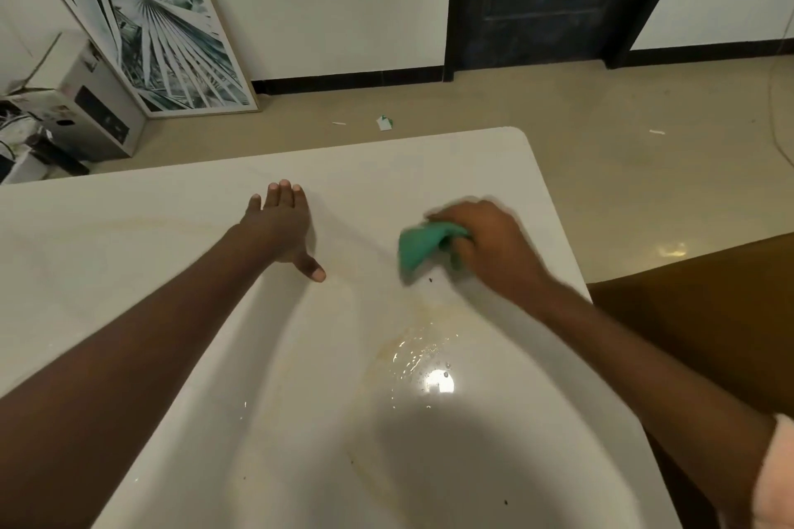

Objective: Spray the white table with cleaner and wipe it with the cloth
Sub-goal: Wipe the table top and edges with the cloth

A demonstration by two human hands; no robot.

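The right hand [485, 245] bunches the green cloth [423, 247] against the tabletop [172, 228] near its right edge. The wet patch [425, 361] lies just nearer the person, closest to that hand. The left hand [281, 228] rests flat, fingers spread, holding nothing.

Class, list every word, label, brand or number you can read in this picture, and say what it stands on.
None can be read.
Cardboard box: dark printed panels, too blurred to read.
Framed palm-leaf picture: no text.
White table and green cloth: no text.
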